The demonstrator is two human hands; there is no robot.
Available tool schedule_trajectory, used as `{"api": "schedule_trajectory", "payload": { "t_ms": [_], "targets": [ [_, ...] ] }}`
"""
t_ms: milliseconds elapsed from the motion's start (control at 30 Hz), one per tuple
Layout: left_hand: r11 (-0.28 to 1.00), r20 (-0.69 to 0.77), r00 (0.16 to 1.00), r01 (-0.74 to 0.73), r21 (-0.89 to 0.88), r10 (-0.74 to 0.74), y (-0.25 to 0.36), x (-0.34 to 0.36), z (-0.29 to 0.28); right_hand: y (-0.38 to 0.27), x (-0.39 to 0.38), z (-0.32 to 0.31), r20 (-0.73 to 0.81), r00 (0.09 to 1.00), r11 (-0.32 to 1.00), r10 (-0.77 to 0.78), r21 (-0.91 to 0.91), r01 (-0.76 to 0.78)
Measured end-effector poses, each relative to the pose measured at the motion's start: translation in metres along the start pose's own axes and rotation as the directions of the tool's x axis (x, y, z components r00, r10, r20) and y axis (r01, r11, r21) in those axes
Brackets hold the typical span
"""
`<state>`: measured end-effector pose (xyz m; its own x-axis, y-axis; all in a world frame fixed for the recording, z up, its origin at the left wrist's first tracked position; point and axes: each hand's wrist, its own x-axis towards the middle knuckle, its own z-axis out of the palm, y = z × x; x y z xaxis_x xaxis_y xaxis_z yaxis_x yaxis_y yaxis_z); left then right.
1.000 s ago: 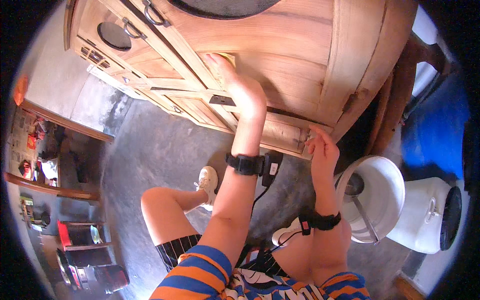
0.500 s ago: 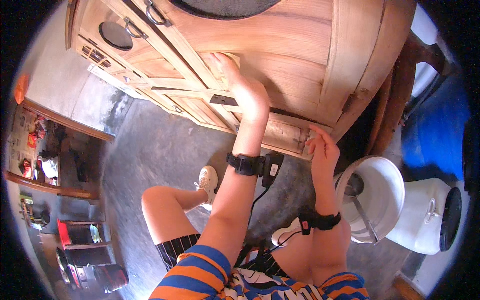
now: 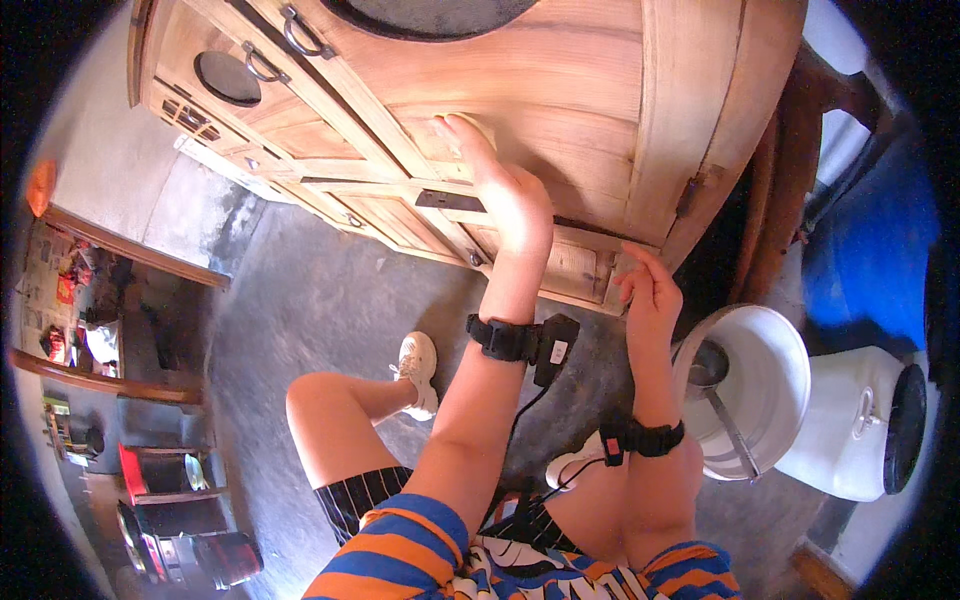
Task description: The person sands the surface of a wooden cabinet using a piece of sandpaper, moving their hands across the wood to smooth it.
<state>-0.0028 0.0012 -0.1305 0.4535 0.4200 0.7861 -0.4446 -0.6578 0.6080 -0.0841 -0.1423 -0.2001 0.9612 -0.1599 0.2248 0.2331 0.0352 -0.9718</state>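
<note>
A wooden cabinet (image 3: 560, 100) with bare, unpainted doors fills the upper part of the view. My left hand (image 3: 505, 190) lies against the lower part of the nearer door, pressing a thin pale-yellow sheet or pad (image 3: 487, 128) to the wood. Only an edge of that piece shows past the fingers, so its exact kind is unclear. My right hand (image 3: 652, 290) is at the cabinet's lower right corner, fingers loosely bent and apart, the tips at the bottom frame. It holds nothing that I can see.
A white bucket (image 3: 790, 400) with a metal ladle (image 3: 735, 435) inside stands right of my right forearm. Beyond it are a white jug with a black lid (image 3: 845, 425) and a blue barrel (image 3: 870, 270). Dark metal pulls (image 3: 303, 35) stick out from the doors. A doorway opens at far left.
My left hand has slid a little to the right and down along the door with the yellow piece. My right hand stays at the corner. The view has shifted slightly.
</note>
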Motion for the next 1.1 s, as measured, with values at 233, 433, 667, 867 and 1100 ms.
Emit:
{"api": "schedule_trajectory", "payload": {
  "t_ms": [233, 433, 667, 867, 1100],
  "targets": [
    [0.996, 0.22, 0.973, -0.048, -0.081, 0.065, 0.065, -0.036, 0.021, -0.005, 0.002, 0.005, -0.077, 0.997, 0.99, -0.007, -0.139, -0.004],
    [0.993, 0.094, 0.991, -0.093, -0.066, 0.099, 0.005, -0.016, -0.009, -0.001, 0.004, 0.0, -0.034, 0.999, 1.0, 0.017, -0.006, -0.018],
    [0.997, -0.025, 0.998, -0.06, 0.04, 0.061, -0.012, 0.01, -0.007, 0.003, 0.006, 0.005, 0.0, 1.0, 0.998, 0.021, -0.053, -0.021],
    [0.997, 0.043, 0.996, -0.079, -0.024, 0.08, -0.002, -0.002, -0.003, 0.002, 0.005, 0.004, -0.012, 1.0, 0.998, 0.021, -0.051, -0.021],
    [0.964, -0.03, 0.998, 0.052, -0.259, -0.062, -0.019, 0.023, -0.006, -0.001, 0.004, 0.007, 0.004, 0.997, 0.996, 0.082, -0.027, -0.082]
  ]
}}
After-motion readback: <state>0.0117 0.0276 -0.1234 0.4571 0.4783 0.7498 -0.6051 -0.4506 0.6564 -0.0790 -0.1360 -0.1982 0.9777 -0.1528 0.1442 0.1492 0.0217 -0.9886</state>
